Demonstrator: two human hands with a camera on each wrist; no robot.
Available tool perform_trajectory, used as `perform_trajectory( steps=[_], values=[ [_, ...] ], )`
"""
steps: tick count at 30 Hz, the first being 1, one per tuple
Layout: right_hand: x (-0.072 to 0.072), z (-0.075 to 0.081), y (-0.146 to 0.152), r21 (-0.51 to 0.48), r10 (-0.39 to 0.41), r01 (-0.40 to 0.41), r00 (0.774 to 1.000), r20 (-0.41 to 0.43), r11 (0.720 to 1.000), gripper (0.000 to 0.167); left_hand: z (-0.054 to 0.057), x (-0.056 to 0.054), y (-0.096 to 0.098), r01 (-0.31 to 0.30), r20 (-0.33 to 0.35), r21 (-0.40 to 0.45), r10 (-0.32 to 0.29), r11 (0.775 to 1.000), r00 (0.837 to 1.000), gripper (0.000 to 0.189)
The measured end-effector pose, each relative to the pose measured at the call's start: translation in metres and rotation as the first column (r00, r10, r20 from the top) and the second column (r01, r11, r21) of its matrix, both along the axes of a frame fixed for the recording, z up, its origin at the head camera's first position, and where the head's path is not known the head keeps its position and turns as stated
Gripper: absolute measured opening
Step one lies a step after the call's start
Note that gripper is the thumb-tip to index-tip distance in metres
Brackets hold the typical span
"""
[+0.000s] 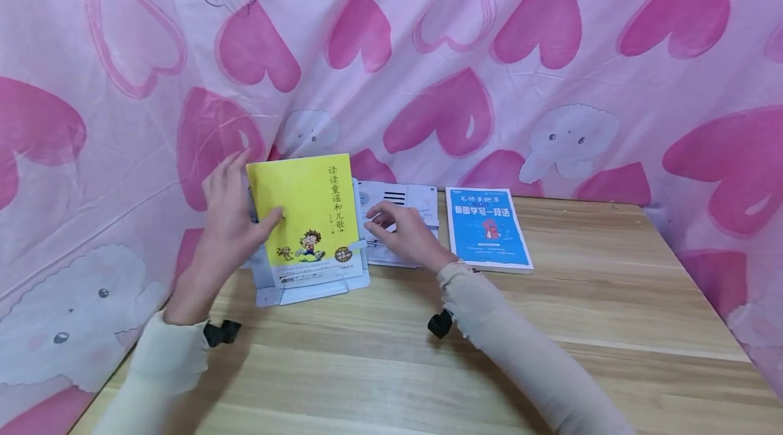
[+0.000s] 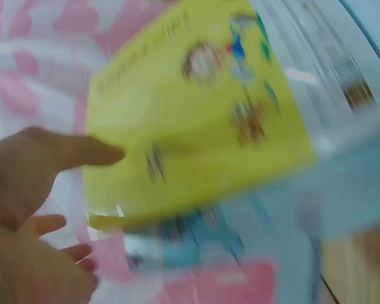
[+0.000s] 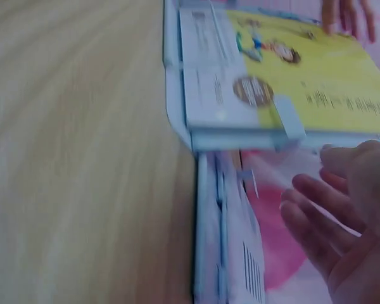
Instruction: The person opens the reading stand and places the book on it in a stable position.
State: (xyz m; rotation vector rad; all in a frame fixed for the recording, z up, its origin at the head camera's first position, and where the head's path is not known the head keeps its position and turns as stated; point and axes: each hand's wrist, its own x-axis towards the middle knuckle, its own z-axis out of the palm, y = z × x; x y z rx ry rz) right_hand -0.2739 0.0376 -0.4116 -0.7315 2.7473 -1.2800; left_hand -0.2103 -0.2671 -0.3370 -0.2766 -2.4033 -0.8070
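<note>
Cream knitted sleeves (image 1: 514, 346) cover both forearms nearest the camera, each with a black wrist mount. They extend over a light wood-grain tabletop (image 1: 612, 326), bounded at the far and left sides by a pink cloth backdrop printed with hearts and white elephants (image 1: 489, 47).

Left hand (image 1: 229, 221): at the left edge of an upright yellow paperback with a cartoon child on its cover (image 1: 306, 211). Fingers are straight and spread behind the edge; the thumb lies against the cover front. No curled grip is evident. The left wrist view is blurred but shows the same extended thumb on the cover (image 2: 196, 120).

The yellow book leans in a pale blue-white plastic book stand (image 1: 312, 282) at the far left of the table.

Right hand (image 1: 400, 228): just right of the yellow book, fingers relaxed and slightly bent, resting on a white printed booklet lying flat (image 1: 404, 207). It grips nothing.

A blue-covered workbook (image 1: 486, 228) lies flat farther right, apart from both hands.
</note>
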Motion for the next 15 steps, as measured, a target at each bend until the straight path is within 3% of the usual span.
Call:
perform_trajectory(
  steps=[3, 6, 8, 11, 15],
  values=[
    [-0.006, 0.0, 0.016, 0.072, -0.015, 0.014, 1.0, 0.007, 0.997, 0.033, 0.005, -0.003, 0.026, -0.001, -0.147, 0.012, 0.003, 1.0, 0.989, 0.081],
    [-0.012, -0.003, 0.034, 0.175, -0.016, 0.017, 1.0, -0.006, 0.984, 0.043, 0.011, -0.006, 0.056, 0.064, -0.194, -0.017, -0.066, 0.998, 0.979, 0.062],
    [-0.016, -0.005, 0.046, 0.238, -0.004, 0.008, 1.0, -0.014, 0.971, 0.05, 0.013, -0.009, 0.077, 0.137, -0.16, -0.048, -0.143, 0.989, 0.977, 0.056],
    [-0.019, -0.008, 0.06, 0.324, 0.024, -0.025, 1.0, 0.004, 0.946, 0.066, 0.011, -0.013, 0.107, 0.239, -0.047, -0.106, -0.245, 0.965, 0.968, 0.055],
    [-0.017, -0.013, 0.072, 0.418, 0.015, -0.053, 0.995, 0.094, 0.907, 0.086, -0.001, -0.023, 0.141, 0.339, 0.097, -0.144, -0.328, 0.93, 0.94, 0.052]
  ],
)
